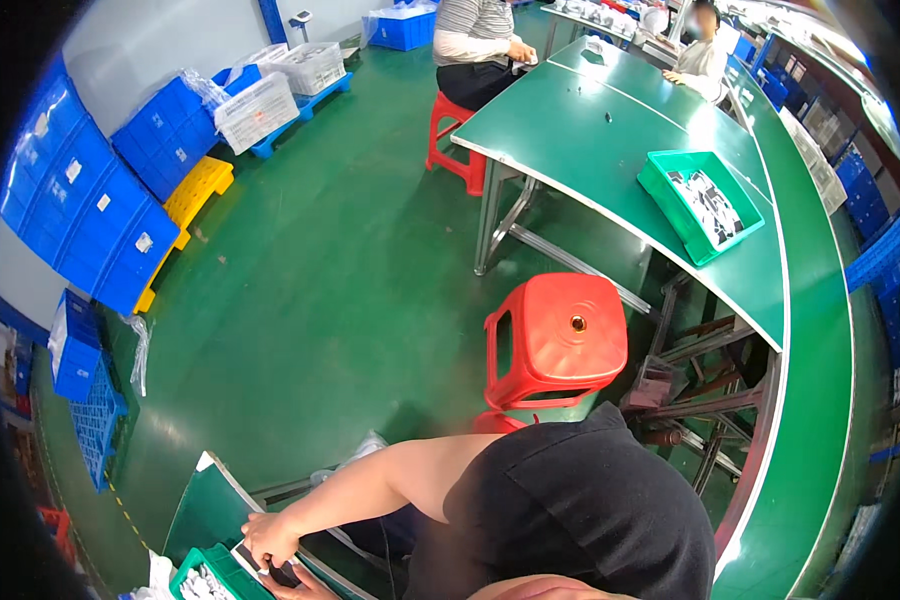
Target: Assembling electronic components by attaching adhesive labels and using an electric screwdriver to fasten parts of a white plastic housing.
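Observation:
My right arm stretches across from a black short sleeve to a green-topped table (202,505) at the lower left. My right hand (270,540) is closed there, its fingers bent down over a small black piece (284,573). Just below it, at the picture's lower edge, my left hand (305,588) grips the same piece from the other side; much of this hand is cut off. The piece's exact kind does not show. Beside both hands stands a green bin (185,572) with many small white parts inside.
A red stool (570,335) stands behind me. Farther off, a long green table (580,130) bears a green bin (655,180) of white and dark parts. Two people sit at it, one on a red stool (448,145). Blue crates (85,200) line the left wall.

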Available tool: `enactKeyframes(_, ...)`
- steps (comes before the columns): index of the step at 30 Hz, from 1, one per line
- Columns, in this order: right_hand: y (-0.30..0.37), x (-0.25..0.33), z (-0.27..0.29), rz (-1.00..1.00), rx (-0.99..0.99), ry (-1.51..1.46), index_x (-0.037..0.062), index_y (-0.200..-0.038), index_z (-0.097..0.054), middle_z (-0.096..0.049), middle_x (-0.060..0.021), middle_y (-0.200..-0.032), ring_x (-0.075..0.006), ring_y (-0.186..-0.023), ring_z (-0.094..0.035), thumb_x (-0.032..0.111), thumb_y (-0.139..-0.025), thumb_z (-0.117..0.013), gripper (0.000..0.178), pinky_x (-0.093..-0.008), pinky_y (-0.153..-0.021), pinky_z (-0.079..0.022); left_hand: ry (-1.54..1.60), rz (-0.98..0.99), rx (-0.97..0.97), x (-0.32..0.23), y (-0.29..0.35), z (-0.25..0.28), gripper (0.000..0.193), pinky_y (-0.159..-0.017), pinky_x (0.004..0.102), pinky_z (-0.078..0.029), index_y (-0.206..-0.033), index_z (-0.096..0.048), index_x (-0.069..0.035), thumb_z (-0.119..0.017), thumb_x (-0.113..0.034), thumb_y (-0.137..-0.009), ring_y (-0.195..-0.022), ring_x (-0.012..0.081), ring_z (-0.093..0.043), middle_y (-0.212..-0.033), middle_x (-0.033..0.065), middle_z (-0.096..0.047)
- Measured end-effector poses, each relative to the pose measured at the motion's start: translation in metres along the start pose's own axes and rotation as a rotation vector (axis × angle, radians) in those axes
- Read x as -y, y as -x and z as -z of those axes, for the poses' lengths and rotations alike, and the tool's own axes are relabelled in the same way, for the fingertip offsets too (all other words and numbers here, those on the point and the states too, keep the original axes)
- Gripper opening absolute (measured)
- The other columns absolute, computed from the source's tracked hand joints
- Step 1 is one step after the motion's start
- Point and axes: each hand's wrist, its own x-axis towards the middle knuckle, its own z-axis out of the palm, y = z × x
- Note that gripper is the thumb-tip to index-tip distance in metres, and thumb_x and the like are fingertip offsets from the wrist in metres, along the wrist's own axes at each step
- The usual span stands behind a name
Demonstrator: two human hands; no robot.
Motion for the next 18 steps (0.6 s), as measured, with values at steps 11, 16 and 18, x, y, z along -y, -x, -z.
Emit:
enactKeyframes(11,0.001,0.0,0.001,0.005,-0.015,-0.004,0.0255,-0.081,-0.075,-0.065,0.0086,-0.084,-0.0197,-0.101,-0.052,0.026,-0.063,-0.076,0.018,-0.0415,-0.083,-0.034,-0.019,0.019,0.014,0.002,0.0,-0.003,0.07,-0.083,0.0501,-0.051,-0.131,-0.032,0.011,-0.067,-0.033,-0.089,-0.096,0.046,-0.061,-0.111,0.0323,-0.057)
enactKeyframes(16,0.002,0.0,0.003,-0.002,-0.003,-0.009,0.0254,-0.082,-0.075,-0.065,0.009,-0.084,-0.0191,-0.101,-0.051,0.026,-0.063,-0.077,0.019,-0.0409,-0.085,-0.034,0.041,-0.049,-0.028,0.006,-0.001,-0.006,0.069,-0.082,0.0503,-0.051,-0.131,-0.031,0.01,-0.066,-0.032,-0.089,-0.095,0.0462,-0.061,-0.11,0.0326,-0.057)
enactKeyframes(18,0.002,0.001,0.003,-0.009,0.011,-0.007,0.0255,-0.082,-0.075,-0.065,0.0092,-0.084,-0.0189,-0.101,-0.051,0.027,-0.063,-0.077,0.019,-0.0408,-0.085,-0.034,0.048,-0.03,-0.016,0.007,-0.001,-0.006,0.069,-0.081,0.0502,-0.051,-0.131,-0.031,0.01,-0.066,-0.032,-0.089,-0.095,0.0462,-0.061,-0.11,0.0326,-0.057)
